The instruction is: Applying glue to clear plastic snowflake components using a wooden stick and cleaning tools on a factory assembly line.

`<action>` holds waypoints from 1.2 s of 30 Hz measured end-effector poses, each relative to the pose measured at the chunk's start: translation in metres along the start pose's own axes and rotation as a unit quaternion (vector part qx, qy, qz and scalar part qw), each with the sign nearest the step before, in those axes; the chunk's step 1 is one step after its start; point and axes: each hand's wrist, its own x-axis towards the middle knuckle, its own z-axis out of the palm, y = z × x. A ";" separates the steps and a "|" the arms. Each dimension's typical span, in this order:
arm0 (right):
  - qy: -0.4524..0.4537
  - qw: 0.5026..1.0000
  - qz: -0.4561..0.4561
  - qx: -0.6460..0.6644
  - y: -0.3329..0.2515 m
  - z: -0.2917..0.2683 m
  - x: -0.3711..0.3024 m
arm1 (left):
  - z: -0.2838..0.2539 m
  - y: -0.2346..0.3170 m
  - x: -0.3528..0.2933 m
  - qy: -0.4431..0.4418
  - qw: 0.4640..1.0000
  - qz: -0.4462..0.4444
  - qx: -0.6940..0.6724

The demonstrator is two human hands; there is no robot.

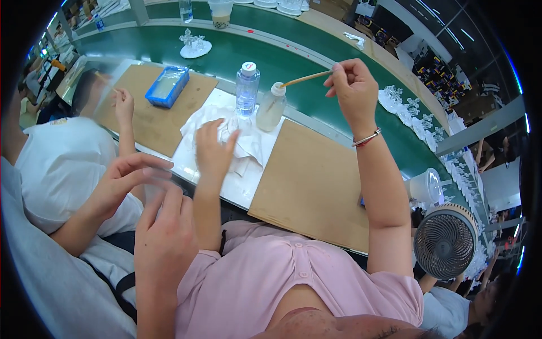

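My right hand (pixel 354 93), raised over the far table edge, pinches a thin wooden stick (pixel 311 77). The stick's far end is at the mouth of an uncapped bottle (pixel 271 113) holding cloudy liquid. Left of that bottle stands a clear bottle (pixel 247 93) with a white cap. Slightly blurred, my left hand (pixel 211 148) hovers with fingers apart near a crumpled white cloth (pixel 248 151) on the white tabletop. I cannot tell whether it touches the cloth. A brown board (pixel 316 183) lies between my arms.
Another person's two hands (pixel 165 223) reach in close at my left. Beyond the table runs a green conveyor (pixel 265 48), with clear ornaments on white plates (pixel 195 50). A blue box (pixel 167 86) lies on the left board. A fan (pixel 445 242) and lidded cup (pixel 424 186) are at right.
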 end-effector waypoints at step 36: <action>-0.196 0.969 0.059 -0.135 0.073 0.090 -0.215 | 0.038 -0.015 -0.049 -0.109 0.707 -0.391 -0.580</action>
